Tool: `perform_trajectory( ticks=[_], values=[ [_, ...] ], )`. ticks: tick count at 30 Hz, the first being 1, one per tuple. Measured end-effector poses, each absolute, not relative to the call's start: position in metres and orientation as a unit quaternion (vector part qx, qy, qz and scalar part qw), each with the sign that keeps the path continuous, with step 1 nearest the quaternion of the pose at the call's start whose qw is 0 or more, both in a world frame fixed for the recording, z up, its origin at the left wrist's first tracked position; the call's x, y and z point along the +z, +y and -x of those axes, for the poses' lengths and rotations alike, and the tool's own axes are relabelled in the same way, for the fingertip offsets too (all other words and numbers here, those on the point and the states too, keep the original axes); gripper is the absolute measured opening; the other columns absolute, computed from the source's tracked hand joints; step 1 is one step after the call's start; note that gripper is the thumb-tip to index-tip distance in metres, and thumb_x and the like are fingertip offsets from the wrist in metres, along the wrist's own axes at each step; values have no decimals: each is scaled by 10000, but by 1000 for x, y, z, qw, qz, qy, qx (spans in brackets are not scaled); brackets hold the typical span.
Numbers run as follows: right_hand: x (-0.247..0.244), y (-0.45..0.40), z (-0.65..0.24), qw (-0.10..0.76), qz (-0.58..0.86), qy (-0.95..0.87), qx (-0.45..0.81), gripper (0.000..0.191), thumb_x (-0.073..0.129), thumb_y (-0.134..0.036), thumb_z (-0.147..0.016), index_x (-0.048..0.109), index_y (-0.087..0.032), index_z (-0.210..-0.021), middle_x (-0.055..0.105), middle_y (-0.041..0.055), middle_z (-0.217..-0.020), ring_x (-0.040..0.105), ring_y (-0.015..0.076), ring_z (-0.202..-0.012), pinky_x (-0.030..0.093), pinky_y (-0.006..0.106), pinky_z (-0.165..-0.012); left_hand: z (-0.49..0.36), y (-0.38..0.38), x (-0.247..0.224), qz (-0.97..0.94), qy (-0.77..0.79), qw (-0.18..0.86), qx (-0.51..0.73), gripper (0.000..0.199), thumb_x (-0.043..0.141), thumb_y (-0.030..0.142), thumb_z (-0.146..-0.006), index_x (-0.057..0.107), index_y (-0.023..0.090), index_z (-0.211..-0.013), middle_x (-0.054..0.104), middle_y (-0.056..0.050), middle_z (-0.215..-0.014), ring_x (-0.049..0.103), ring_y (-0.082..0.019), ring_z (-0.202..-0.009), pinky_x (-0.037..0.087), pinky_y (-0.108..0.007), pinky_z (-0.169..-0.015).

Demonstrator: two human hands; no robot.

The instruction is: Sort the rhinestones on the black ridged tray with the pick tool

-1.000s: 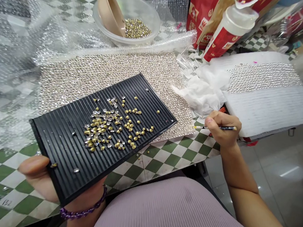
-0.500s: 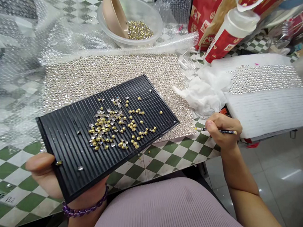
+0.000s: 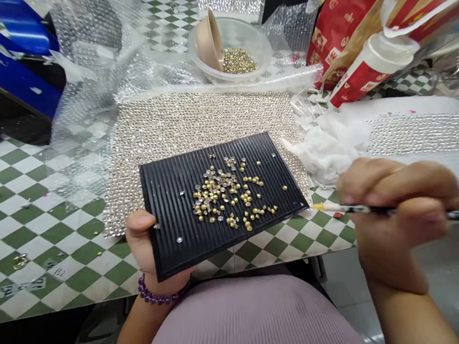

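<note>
**Right hand** (image 3: pixel 397 218): closed around a slim pick-up pen (image 3: pixel 326 207), yellow tip pointing left. Now much nearer the camera and blurred, it has lifted away from the tray and touches nothing else.

**Left hand** (image 3: pixel 144 244): gripping the near edge of a black ribbed tray (image 3: pixel 168 210), thumb lying over the rim. A purple bead bracelet (image 3: pixel 157 296) sits on the wrist.

**Tray contents:** a loose scatter of gold and clear rhinestones (image 3: pixel 217 191), gathered mostly near the middle. The tray has swung toward the middle of the view and sits flatter than before, over a rhinestone sheet (image 3: pixel 201 121).

**Surroundings:** green-and-white checkered surface (image 3: pixel 23 265); bubble wrap (image 3: pixel 85 86); plastic bowl (image 3: pixel 236 67) holding gold stones and a beige scoop (image 3: pixel 209 43); white tissue (image 3: pixel 328 145); red-and-white bottle (image 3: pixel 372 71). The turned view now also takes in a blue box (image 3: pixel 23 49) at far left.
</note>
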State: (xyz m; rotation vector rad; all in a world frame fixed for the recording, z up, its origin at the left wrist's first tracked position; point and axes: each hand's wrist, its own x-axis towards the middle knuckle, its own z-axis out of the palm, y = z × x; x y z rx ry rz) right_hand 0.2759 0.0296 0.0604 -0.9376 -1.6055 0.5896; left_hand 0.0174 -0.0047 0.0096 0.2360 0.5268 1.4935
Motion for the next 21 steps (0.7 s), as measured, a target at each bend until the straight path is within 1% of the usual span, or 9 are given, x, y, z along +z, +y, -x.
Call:
perform_trajectory(
  ticks=[1,2,3,4,6,8,11,16,21],
  values=[
    [63,31,-265,542,368,-699,287,383,576,-460,-862,475,-200,-600,520,-1,-526,506,114,-468,392,286,-432,-18,-6,10,-103,228,705,663,335,585,275,-704,645,240,-1032,700,-18,-1084,621,-279,-1069,486,-425,-977],
    [64,32,-255,537,338,-706,315,337,610,-364,-858,487,-192,-596,548,2,-552,518,108,-485,389,273,-432,-19,-7,10,-100,224,712,658,342,573,271,-706,643,231,-1038,700,-24,-1085,627,-280,-1058,485,-426,-977],
    [64,35,-246,524,326,-712,336,323,614,-266,-854,470,-186,-577,556,-2,-564,521,99,-494,385,259,-431,-19,-8,10,-97,222,716,654,355,563,267,-703,640,224,-1046,701,-30,-1084,631,-283,-1050,482,-431,-979],
    [64,37,-239,512,332,-714,343,344,601,-189,-847,426,-184,-550,542,-12,-557,517,90,-495,380,246,-428,-19,-8,11,-93,221,719,653,371,552,266,-698,637,219,-1056,703,-34,-1078,633,-287,-1045,479,-440,-981],
    [63,43,-227,514,342,-714,329,399,575,-98,-824,332,-182,-518,472,-35,-514,498,76,-480,364,230,-418,-20,-10,12,-84,220,719,653,404,520,265,-691,632,214,-1075,713,-37,-1039,637,-295,-1037,475,-461,-980],
    [65,49,-221,514,343,-722,311,424,564,-72,-811,287,-176,-508,433,-39,-500,497,74,-483,351,229,-419,-20,-11,11,-78,217,725,649,433,481,268,-686,632,205,-1087,728,-43,-963,638,-301,-1035,481,-478,-965],
    [68,57,-215,501,343,-736,299,430,568,-67,-799,267,-171,-509,431,-36,-499,499,74,-490,327,230,-417,-19,-12,11,-77,206,742,633,465,442,266,-681,635,188,-1097,735,-56,-883,641,-302,-1029,499,-485,-936],
    [65,68,-208,500,328,-744,297,405,535,-30,-783,264,-177,-520,379,-45,-484,473,62,-474,303,217,-401,-22,-12,13,-76,174,761,620,477,435,266,-664,641,204,-1091,737,-42,-855,655,-293,-1002,514,-479,-913],
    [57,69,-208,489,327,-752,297,401,552,-34,-779,285,-178,-516,387,-41,-475,489,77,-489,323,223,-410,-24,-12,14,-68,163,771,612,473,441,266,-650,650,214,-1071,737,-37,-833,649,-307,-1010,518,-487,-903]
  ],
)
